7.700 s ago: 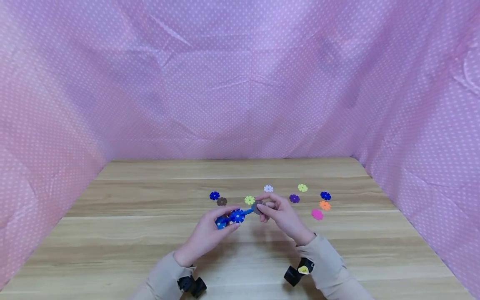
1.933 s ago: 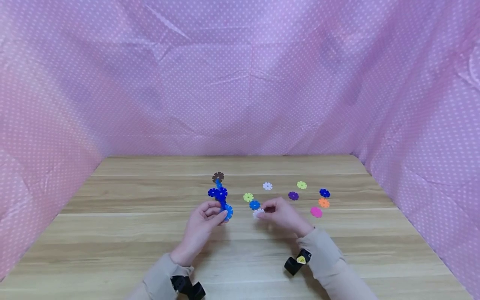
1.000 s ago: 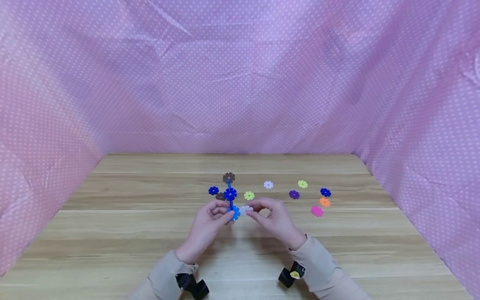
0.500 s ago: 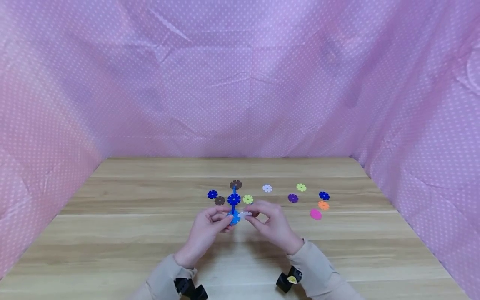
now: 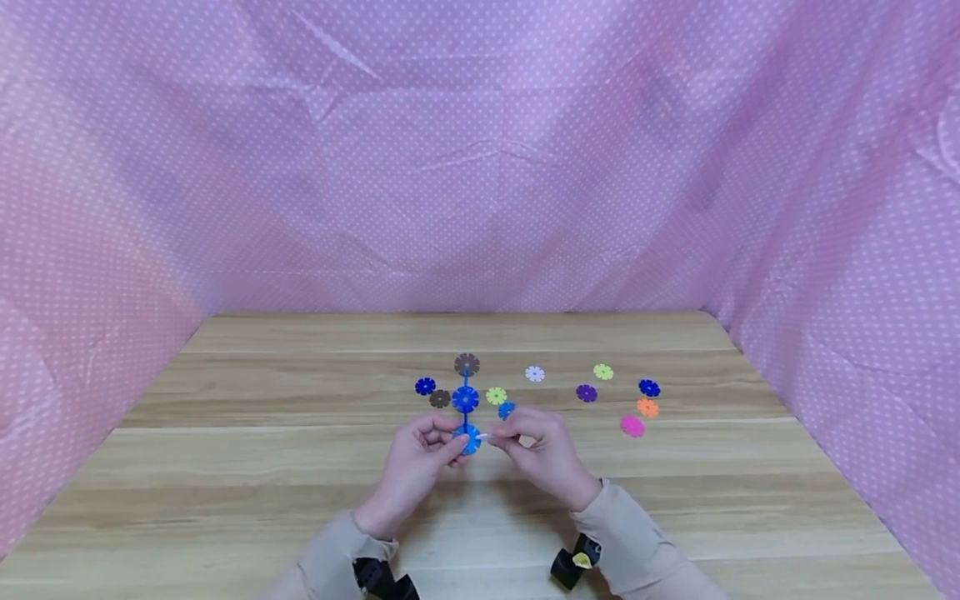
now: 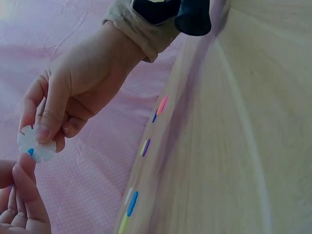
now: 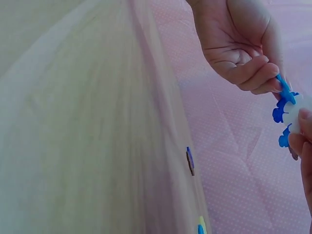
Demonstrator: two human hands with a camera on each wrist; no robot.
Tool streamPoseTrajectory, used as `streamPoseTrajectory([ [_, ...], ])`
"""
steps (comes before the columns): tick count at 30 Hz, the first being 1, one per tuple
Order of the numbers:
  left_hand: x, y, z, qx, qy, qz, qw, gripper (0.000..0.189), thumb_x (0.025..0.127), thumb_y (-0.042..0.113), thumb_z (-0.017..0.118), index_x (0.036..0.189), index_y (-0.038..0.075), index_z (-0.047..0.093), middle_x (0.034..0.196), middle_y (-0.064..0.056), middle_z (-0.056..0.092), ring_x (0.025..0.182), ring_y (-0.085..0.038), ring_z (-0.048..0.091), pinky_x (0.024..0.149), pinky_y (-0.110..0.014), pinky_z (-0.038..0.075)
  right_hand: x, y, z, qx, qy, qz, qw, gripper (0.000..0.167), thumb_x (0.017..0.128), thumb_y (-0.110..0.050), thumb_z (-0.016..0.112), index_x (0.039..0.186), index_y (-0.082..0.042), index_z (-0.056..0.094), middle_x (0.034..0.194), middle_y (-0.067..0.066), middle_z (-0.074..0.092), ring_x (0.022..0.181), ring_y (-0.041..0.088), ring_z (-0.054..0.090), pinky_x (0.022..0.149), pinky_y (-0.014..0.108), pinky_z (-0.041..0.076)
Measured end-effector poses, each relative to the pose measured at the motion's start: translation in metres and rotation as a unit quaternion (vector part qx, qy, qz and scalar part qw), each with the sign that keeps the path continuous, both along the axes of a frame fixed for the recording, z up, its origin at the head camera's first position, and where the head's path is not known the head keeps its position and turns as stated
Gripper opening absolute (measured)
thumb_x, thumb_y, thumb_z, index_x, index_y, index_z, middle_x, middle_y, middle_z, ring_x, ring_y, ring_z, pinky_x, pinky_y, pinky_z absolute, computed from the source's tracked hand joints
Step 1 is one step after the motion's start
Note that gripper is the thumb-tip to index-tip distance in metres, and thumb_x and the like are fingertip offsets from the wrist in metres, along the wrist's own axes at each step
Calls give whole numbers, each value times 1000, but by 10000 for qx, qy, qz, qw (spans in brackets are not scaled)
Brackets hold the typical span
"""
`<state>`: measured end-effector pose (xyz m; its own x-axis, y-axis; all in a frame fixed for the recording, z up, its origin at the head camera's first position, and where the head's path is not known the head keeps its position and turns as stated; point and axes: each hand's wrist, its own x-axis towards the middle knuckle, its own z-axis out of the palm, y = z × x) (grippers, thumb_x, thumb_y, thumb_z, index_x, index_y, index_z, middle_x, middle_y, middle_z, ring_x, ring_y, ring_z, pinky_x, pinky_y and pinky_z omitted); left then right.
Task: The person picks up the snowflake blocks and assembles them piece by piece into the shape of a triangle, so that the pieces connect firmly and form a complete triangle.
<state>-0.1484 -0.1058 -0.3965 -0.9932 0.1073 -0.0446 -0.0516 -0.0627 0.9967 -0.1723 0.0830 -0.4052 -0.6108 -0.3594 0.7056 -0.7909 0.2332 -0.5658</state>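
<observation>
White disc point(image 5: 482, 437), pinched: turned from nearly flat to edge-on since half a second ago; right hand point(image 5: 546, 457) rolled with it.

Disc chain, upright between the hands: light-blue disc point(image 5: 472, 442) at bottom, royal-blue disc point(image 5: 465, 399) midway, grey-brown disc point(image 5: 467, 364) at top, joined by edge-on blue pieces. White disc meets the light-blue one at its right rim.

Wooden table point(image 5: 300, 467), bearing ten loose discs: two dark blue, one brown, two yellow-green, one mid-blue point(image 5: 506, 410), one pale white, one purple, one orange, one pink point(image 5: 632, 427).

Left hand point(image 5: 417, 457): thumb in front, fingers curled behind, gripping the light-blue disc. Right hand: thumb and forefinger grasping the white disc, wrist angled inward.

Obscured: light-blue disc, partly under the left thumb; mid-blue disc, partly behind the right hand; depth of the white disc's slotting, unclear. Left hand is cut off in the left wrist view, right hand in the right wrist view.
</observation>
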Motion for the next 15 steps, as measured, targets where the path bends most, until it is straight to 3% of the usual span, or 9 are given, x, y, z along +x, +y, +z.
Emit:
streamPoseTrajectory([
  [4, 1, 5, 1, 101, -34, 110, 9999, 18, 82, -8, 65, 99, -13, 58, 75, -6, 67, 66, -17, 66, 63, -24, 56, 0, 0, 0, -92, 13, 78, 9999, 14, 71, 11, 75, 79, 0, 73, 68, 6, 66, 59, 9, 56, 53, 18, 49],
  [10, 2, 7, 1, 65, -40, 175, 9998, 18, 81, -9, 65, 98, -12, 59, 74, -5, 66, 66, -18, 66, 62, -24, 56, 11, -3, 19, -181, 82, 160, 9997, 17, 67, 19, 72, 76, 5, 70, 65, 10, 64, 56, 13, 55, 52, 19, 49],
  [15, 1, 5, 1, -77, 9, 70, 9999, 19, 82, -8, 64, 99, -12, 59, 76, -7, 67, 67, -19, 66, 63, -25, 57, 7, 0, 11, 6, -72, 159, 9998, 16, 71, 14, 73, 79, 0, 72, 69, 7, 66, 60, 11, 58, 55, 19, 51],
])
